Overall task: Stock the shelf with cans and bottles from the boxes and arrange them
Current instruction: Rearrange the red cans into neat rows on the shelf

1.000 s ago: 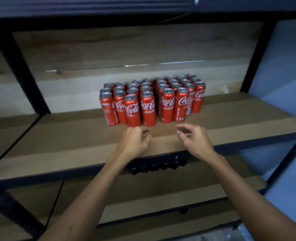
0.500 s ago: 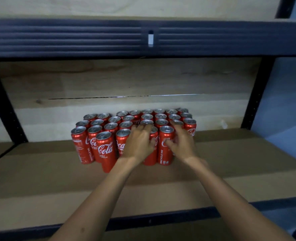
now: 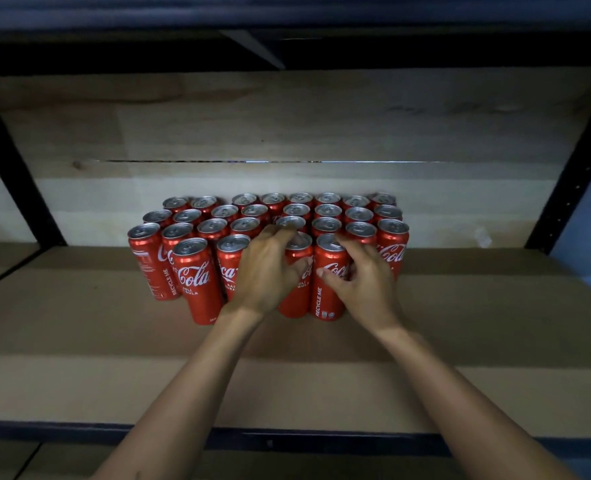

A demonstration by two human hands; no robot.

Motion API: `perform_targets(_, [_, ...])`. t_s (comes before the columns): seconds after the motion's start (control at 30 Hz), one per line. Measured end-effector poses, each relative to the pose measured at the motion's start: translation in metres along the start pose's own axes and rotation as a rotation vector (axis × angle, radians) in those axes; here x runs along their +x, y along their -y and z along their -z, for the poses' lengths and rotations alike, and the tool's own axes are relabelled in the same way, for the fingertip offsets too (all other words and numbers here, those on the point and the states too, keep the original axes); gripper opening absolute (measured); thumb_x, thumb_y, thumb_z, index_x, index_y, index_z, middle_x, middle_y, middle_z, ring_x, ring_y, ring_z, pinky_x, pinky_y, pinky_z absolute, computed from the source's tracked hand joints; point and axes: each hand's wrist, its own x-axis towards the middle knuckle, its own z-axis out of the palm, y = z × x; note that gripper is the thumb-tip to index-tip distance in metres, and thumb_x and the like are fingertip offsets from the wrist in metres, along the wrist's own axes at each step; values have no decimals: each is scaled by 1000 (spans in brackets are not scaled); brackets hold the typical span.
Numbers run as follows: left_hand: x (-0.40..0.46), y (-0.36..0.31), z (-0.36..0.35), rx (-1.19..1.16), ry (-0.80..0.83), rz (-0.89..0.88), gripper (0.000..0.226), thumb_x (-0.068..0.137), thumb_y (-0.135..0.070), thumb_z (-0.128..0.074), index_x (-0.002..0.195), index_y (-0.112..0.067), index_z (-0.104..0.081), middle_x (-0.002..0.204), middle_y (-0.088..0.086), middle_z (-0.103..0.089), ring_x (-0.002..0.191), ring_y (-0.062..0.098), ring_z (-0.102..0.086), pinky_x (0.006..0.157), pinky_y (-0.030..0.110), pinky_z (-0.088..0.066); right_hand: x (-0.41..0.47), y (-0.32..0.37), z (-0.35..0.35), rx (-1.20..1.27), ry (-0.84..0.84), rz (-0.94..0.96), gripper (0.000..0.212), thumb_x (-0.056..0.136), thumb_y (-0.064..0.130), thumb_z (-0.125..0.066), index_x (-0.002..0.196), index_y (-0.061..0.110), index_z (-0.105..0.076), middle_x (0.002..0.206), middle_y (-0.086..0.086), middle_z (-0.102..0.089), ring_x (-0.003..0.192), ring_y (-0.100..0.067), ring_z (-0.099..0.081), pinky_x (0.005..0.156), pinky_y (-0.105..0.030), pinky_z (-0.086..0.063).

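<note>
Cans, tall slim red aluminium Coca-Cola cylinders (image 3: 197, 278), stand in a packed block at the back of the brown cardboard-lined shelf (image 3: 79, 341); the left hand (image 3: 266, 271) curls round one front-row can (image 3: 296, 278), the right hand (image 3: 363, 282) pinches its neighbour (image 3: 327, 292), with bare shelf board ahead of and beside the block

Both bare forearms reach up toward twelve o'clock, the left hand (image 3: 264, 271) cupped with fingers curled and thumb hooked toward three o'clock, the right hand (image 3: 363, 282) angled toward eleven o'clock, fingertips and thumb pinching inward.
</note>
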Motion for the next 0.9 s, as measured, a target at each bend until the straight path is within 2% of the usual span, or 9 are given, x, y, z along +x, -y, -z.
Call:
perform_targets(0.13, [2,-5,3,-69,28,-16,28,70,-25,-85,93,-15,-70,95,-2,-68,89,15,-62,75,28,-48,-2,-7,8,123,-2,-14,62,72,41,-75,130,27,-60,122,-1,-64,109,-17,-64,90,-43,-55])
perform_targets(0.23, [1,-20,-3,-142,49,-42,27,68,-24,-86,88,-16,-70,90,-7,-68,83,11,-62,72,28,-48,-11,-15,26,114,-18,-77,65,70,33,-80,131,29,-60,121,1,-65,105,-17,-65,89,-44,-55])
perform_targets(0.33, [1,-44,-20,-222,62,-103,25,66,-19,-87,81,-12,-67,84,-7,-64,77,12,-60,68,28,-47,-20,-32,54,107,-31,-152,70,63,47,-77,130,41,-56,120,4,-61,104,-17,-65,89,-44,-56])
perform_targets(0.43, [3,-75,-44,-307,86,-172,26,66,-15,-87,73,-12,-62,79,-5,-61,73,9,-53,64,22,-43,-33,-53,92,76,-27,-204,65,69,39,-79,130,39,-58,120,5,-61,100,-11,-64,87,-40,-57])
perform_targets(0.53, [8,-108,-77,-384,107,-233,26,66,-12,-85,71,-15,-59,78,-7,-57,71,5,-48,62,15,-35,-45,-70,133,25,-105,-237,62,71,35,-78,130,36,-61,117,6,-62,97,-6,-63,84,-34,-57])
perform_targets(0.67, [22,-150,-128,-482,136,-267,23,69,-11,-82,77,-13,-60,84,-5,-55,75,9,-49,67,18,-38,-50,-102,175,-2,-199,-268,58,74,23,-80,128,35,-61,116,8,-65,96,-2,-64,83,-29,-55])
perform_targets(0.8, [37,-175,-175,-544,163,-277,23,73,-18,-78,86,-14,-60,98,0,-57,89,16,-56,75,34,-51,-47,-128,199,58,-267,-306,56,80,24,-78,131,29,-56,110,13,-67,92,7,-63,79,-16,-49])
perform_targets(0.9, [42,-182,-198,-631,157,-212,25,75,-25,-73,95,-15,-61,108,-2,-58,100,19,-61,82,43,-55,-43,-144,199,157,-352,-370,67,78,24,-80,137,21,-49,112,8,-64,89,11,-62,77,-10,-47])
